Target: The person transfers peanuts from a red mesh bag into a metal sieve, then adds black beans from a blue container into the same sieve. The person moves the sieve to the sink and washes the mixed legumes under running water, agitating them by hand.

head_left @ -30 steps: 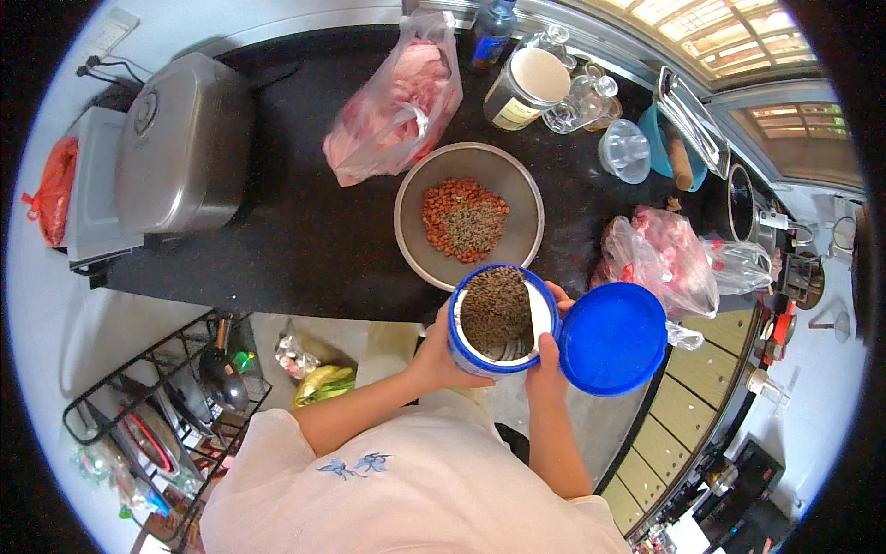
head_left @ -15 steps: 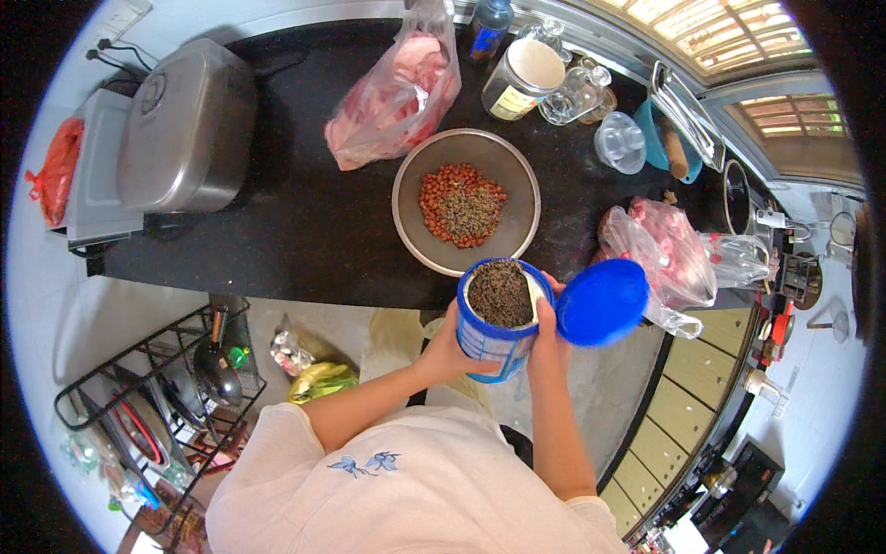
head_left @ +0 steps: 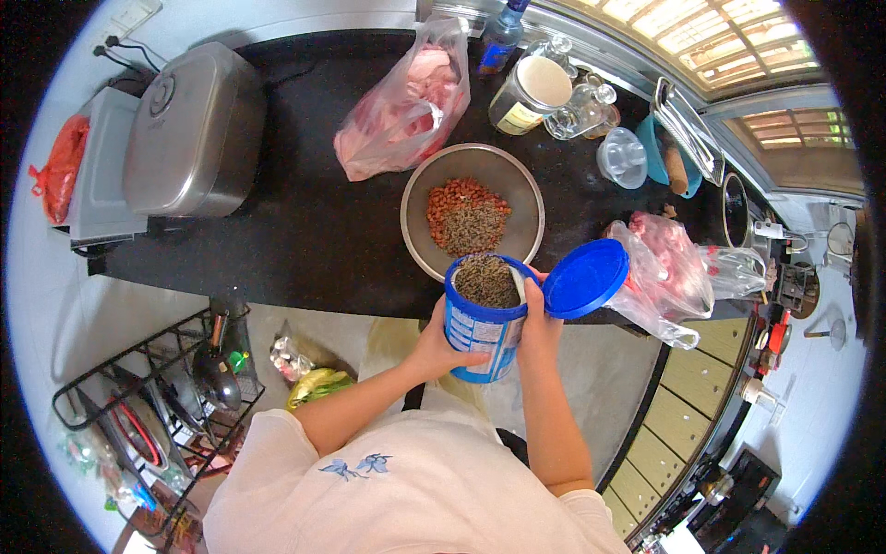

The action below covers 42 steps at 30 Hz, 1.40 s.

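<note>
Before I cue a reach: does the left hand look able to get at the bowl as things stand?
Probably not without letting go: the left hand is wrapped around the tub, which the right hand also holds. Otherwise the bowl seems close, its left side unobstructed.

Daylight glares through the window (head_left: 715, 42) beyond and to the right of the gripped tub (head_left: 484, 325); farther outward, straight edges bend toward black corners.
</note>
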### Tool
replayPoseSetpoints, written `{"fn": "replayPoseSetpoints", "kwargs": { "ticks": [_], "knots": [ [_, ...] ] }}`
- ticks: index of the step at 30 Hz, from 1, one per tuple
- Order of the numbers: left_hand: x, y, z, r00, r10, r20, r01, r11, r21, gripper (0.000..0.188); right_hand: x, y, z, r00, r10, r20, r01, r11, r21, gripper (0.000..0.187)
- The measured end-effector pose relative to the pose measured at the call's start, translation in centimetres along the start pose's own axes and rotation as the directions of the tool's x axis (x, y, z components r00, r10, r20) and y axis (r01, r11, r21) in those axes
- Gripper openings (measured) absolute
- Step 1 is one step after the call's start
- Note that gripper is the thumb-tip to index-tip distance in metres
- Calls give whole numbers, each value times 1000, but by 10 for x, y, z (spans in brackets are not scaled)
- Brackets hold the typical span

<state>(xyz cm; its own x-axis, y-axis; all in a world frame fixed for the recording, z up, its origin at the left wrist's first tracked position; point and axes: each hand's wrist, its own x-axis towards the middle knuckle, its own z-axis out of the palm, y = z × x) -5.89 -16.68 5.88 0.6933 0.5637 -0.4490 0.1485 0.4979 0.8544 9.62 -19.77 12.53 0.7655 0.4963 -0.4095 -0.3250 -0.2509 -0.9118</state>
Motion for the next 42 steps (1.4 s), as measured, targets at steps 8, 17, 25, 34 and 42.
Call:
{"fn": "replayPoseSetpoints", "kwargs": {
  "ticks": [8, 17, 25, 34, 42],
  "knots": [
    [7, 24, -1, 998, 58, 9, -57, 998, -11, 119, 9, -11, 0, 999, -46, 16, 46, 998, 45, 31],
    [6, 27, -7, 986, 166, 1, -165, 980, 113, 119, -2, -5, -3, 996, -72, 45, 64, 985, 161, 23],
    [-8, 82, -13, 932, 359, 48, -355, 879, 318, 122, -29, -29, -12, 890, -413, 191, 342, 884, 319, 46],
    [-21, 136, -14, 849, 507, 147, -514, 729, 452, 116, -61, -56, -24, 727, -669, 154, 605, 731, 317, 66],
    [-18, 122, -6, 824, 531, 195, -560, 717, 414, 117, -58, -33, -43, 837, -542, 73, 522, 832, 190, 65]
  ]
}}
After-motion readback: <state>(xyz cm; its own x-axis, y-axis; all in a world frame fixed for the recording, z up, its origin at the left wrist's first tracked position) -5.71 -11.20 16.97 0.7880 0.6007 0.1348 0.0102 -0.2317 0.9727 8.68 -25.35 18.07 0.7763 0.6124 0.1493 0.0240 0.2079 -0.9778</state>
